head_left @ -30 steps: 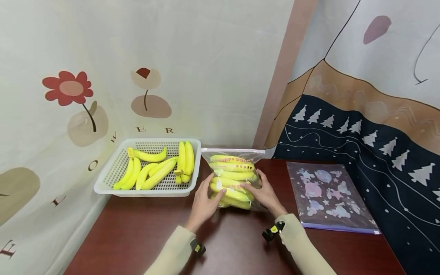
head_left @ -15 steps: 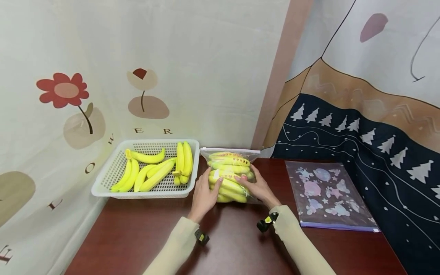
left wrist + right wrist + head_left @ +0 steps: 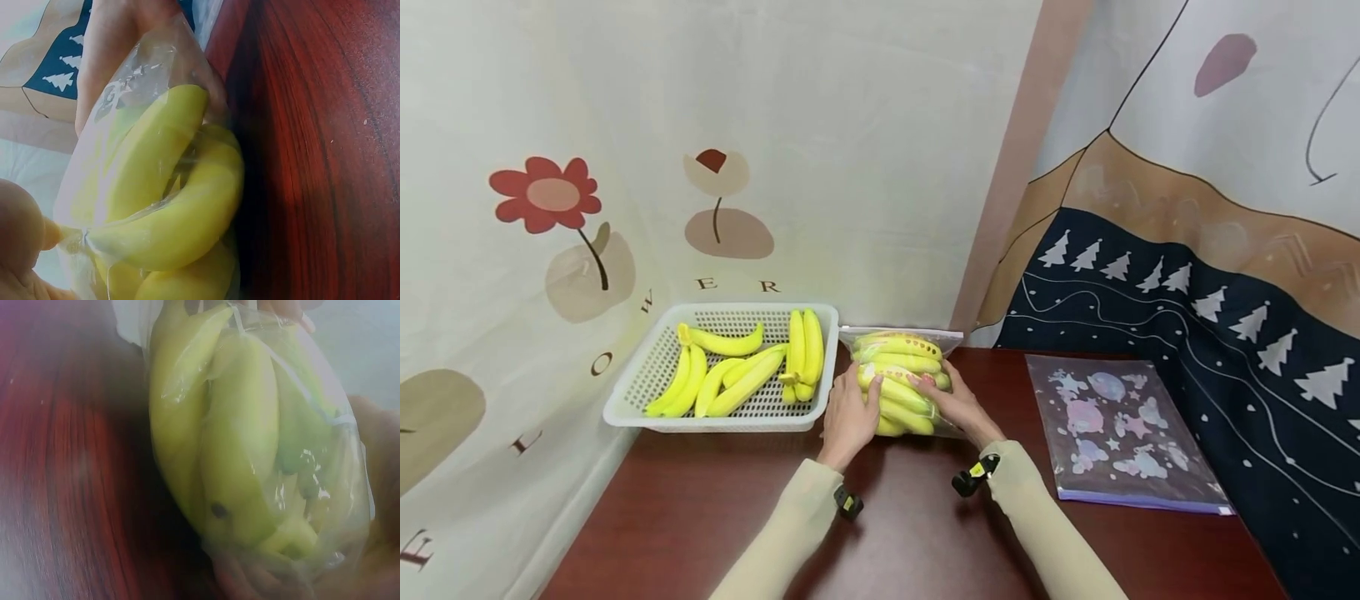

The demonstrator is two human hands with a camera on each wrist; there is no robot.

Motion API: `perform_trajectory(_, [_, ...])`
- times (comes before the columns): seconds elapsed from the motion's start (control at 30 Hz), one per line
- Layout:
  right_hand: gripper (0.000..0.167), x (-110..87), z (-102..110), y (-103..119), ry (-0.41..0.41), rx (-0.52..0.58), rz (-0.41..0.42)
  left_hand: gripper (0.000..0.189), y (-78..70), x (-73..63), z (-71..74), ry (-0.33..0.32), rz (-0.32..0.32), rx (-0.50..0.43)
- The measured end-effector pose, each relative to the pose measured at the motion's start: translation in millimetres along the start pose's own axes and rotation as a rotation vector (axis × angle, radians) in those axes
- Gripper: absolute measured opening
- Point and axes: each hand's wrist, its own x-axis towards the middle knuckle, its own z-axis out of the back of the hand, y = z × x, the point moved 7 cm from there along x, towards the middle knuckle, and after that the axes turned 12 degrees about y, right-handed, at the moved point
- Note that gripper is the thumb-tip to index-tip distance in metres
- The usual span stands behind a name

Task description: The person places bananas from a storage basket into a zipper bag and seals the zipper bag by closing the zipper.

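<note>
A clear zip bag (image 3: 951, 337) packed with several yellow bananas (image 3: 898, 364) lies on the table, its slider edge toward the wall. My left hand (image 3: 850, 419) grips the bag's left side, the thumb laid over the top. From the right, my right hand (image 3: 964, 408) holds the other side, thumb on the plastic too. In the left wrist view the bananas (image 3: 156, 156) press against the film near the left thumb (image 3: 19, 215). Fingers (image 3: 250, 578) of the right hand reach round the bag's end in the right wrist view, partly hidden and blurred.
A white perforated basket (image 3: 625, 408) with several bananas (image 3: 748, 383) stands left of the bag. At the right a flat zip bag with pastel prints (image 3: 1112, 429) lies on the dark red table (image 3: 925, 542). Printed cloths (image 3: 850, 167) hang behind and at both sides.
The right hand has moved left, and both hands have moved slightly farther from the body. The bag's near end has shifted back and its bananas sit closer together, farther left.
</note>
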Motion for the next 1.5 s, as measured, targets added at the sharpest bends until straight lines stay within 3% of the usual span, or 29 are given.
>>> perform_trajectory(0.17, [0.107, -5.6, 6, 0, 0.046, -0.045, 0.011, 0.066, 2.7, 0.4, -0.9, 0.049, 0.027, -0.048])
perform_trajectory(0.3, [0.102, -13.6, 17, 2, 0.038, -0.107, 0.011, 0.067, -1.5, -3.6, 2.8, 0.053, -0.011, -0.075])
perform_trajectory(0.53, [0.081, -30.8, 53, 7, -0.062, -0.331, 0.061, 0.064, -33.0, -19.7, 7.9, -0.079, -0.253, -0.003])
perform_trajectory(0.63, [0.082, -39.8, 70, 6, -0.105, -0.405, 0.078, 0.061, -49.6, -29.8, 0.4, -0.123, -0.377, 0.089])
perform_trajectory(0.7, [0.083, -46.4, 81, 5, -0.133, -0.445, 0.091, 0.060, -59.8, -37.1, -9.1, -0.116, -0.456, 0.139])
perform_trajectory(0.93, [0.082, -71.0, 117, -5, -0.182, -0.589, 0.166, 0.057, -94.2, -67.5, -58.3, 0.043, -0.772, 0.264])
perform_trajectory(1.1, [0.083, -84.1, 145, -19, -0.202, -0.661, 0.137, 0.052, -109.6, -81.7, -97.9, 0.153, -0.907, 0.417])
perform_trajectory(1.27, [0.081, -92.2, 171, -35, -0.207, -0.710, 0.087, 0.048, -120.7, -87.6, -130.9, 0.311, -0.961, 0.510])
perform_trajectory(1.5, [0.076, -95.4, 198, -56, -0.195, -0.789, 0.081, 0.047, -135.3, -88.4, -170.3, 0.538, -0.973, 0.534])
